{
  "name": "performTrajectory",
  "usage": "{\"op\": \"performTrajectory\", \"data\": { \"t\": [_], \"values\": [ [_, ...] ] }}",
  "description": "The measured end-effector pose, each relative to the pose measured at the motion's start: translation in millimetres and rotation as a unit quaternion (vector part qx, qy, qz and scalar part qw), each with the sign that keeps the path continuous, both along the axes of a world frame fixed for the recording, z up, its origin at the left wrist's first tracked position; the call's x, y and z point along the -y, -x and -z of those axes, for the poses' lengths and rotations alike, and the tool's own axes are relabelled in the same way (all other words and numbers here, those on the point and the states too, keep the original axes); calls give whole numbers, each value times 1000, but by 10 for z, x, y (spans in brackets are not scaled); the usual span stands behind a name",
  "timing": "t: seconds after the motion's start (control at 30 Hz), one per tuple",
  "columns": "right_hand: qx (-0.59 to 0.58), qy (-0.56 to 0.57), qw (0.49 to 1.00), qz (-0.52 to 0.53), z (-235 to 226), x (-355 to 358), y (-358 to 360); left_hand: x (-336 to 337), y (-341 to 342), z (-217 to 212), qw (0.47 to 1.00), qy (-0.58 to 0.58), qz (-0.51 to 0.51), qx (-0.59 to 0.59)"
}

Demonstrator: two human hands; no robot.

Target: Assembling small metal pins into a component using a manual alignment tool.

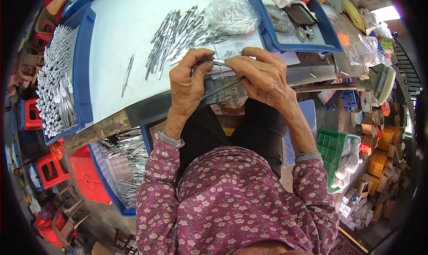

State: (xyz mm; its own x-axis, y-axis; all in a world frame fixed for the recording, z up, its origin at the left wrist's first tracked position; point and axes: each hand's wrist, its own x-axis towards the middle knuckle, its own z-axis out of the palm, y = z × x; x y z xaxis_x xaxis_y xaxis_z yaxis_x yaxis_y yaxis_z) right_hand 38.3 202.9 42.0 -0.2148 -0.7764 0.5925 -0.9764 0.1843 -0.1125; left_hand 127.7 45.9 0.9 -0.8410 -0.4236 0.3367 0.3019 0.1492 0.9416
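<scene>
Over the table's front edge, my left hand pinches a small, thin metal piece between thumb and forefinger. My right hand closes on the same piece from the other side, its fingertips almost meeting the left ones. A slim dark metal rod slants down and left from under my right hand; whether the fingers grip it I cannot tell. Beyond my hands, a loose pile of slender metal strips is spread on the white tabletop. One or two strips lie apart to the left.
A blue tray packed with pale strips stands at left. Another blue tray holds bags of small parts, beside a clear plastic bag. Below left is a bin of metal strips; a green crate stands right.
</scene>
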Motion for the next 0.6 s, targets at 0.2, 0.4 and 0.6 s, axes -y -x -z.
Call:
{"op": "performTrajectory", "data": {
  "t": [0.2,0.4,0.6],
  "values": [
    [10,-2,1000,-26,-36,-51,4,-79,-32,6,1000,-19,-7,-17],
    [38,-24,997,-67,-88,-65,70,-137,-52,31,998,-38,-32,-31],
    [47,-43,997,-52,-25,-58,159,-164,3,39,997,-63,-30,-21]
  ]
}}
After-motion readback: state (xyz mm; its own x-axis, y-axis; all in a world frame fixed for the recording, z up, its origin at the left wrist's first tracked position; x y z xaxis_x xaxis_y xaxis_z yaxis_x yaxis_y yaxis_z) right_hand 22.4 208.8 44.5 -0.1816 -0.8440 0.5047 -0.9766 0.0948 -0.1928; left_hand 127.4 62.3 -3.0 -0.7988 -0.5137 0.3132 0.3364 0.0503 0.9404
